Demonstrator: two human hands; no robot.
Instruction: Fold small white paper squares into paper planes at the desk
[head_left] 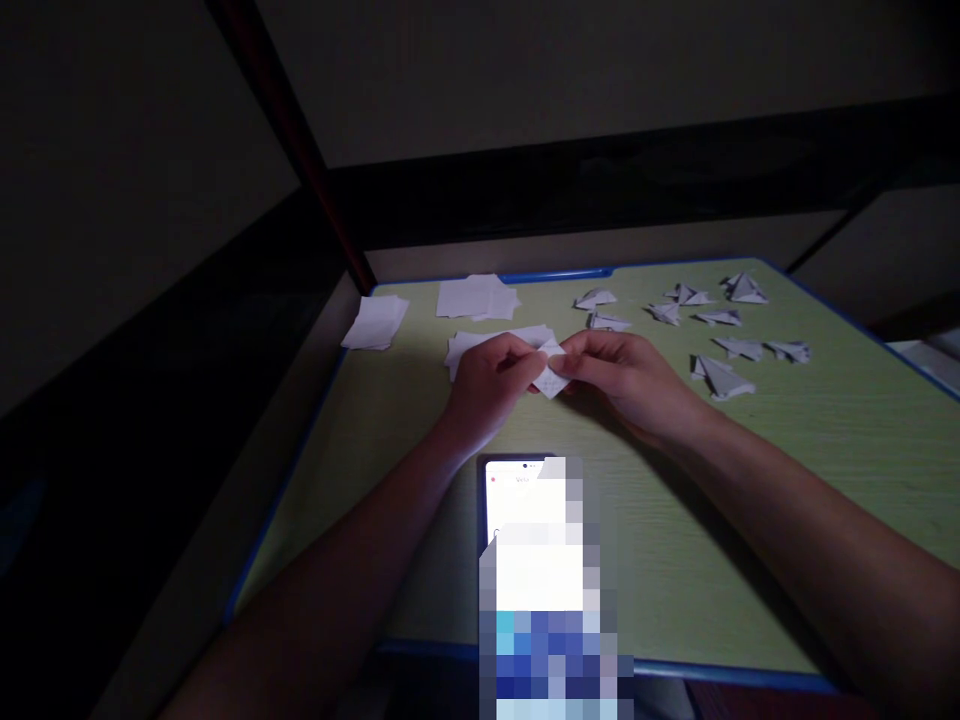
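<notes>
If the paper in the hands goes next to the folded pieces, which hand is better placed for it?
Probably the right hand. It pinches the paper, and the folded pieces lie on its side of the table. The left hand would have to cross over.

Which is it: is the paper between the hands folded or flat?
Folded: the small paper shows angled, layered edges, pinched between the left hand and right hand.

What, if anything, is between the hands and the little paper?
Nothing visible. The left hand and the right hand both pinch the little paper, one on each side, above the green table.
</notes>
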